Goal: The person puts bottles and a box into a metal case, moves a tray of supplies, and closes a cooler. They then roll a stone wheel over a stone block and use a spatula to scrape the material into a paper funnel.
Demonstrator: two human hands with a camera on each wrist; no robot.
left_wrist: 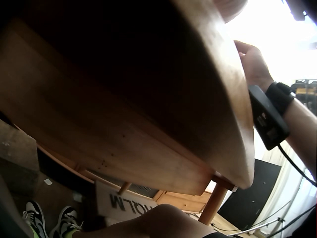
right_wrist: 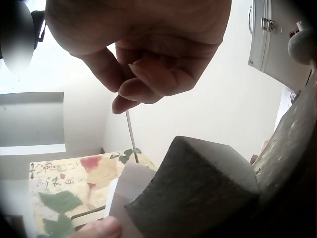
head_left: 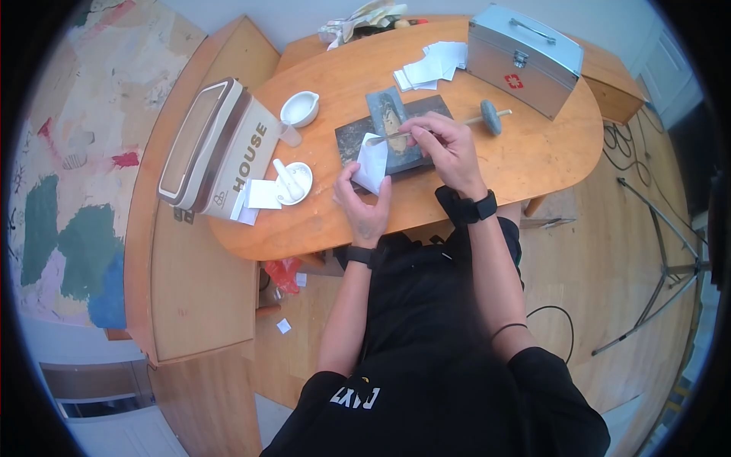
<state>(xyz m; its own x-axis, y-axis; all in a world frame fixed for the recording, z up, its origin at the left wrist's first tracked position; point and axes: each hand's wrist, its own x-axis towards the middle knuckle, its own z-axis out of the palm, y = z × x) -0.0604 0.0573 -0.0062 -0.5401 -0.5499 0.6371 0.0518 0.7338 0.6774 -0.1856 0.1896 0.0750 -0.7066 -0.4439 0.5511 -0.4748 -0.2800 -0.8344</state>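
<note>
My left hand [head_left: 365, 212] holds a folded white paper [head_left: 371, 166] by its lower part, beside a grey stone grinding trough [head_left: 378, 102] with tan powder [head_left: 391, 122] inside. Between thumb and fingers, my right hand [head_left: 449, 148] pinches a thin metal spatula [head_left: 392, 136], its tip over the paper's upper edge. In the right wrist view the spatula [right_wrist: 131, 131] points down toward the paper [right_wrist: 130, 183], close by the trough's end [right_wrist: 193, 188]. The left wrist view mostly shows the table's underside [left_wrist: 124, 114], hiding the left hand's work.
A stone grinding wheel [head_left: 490, 118] on a wooden handle lies right of the trough. Behind stand a metal first-aid case [head_left: 525, 65] and white papers [head_left: 434, 66]. At left are a white bowl [head_left: 300, 111], small cup [head_left: 290, 135], pestle [head_left: 287, 179] on a dish and HOUSE box [head_left: 242, 148].
</note>
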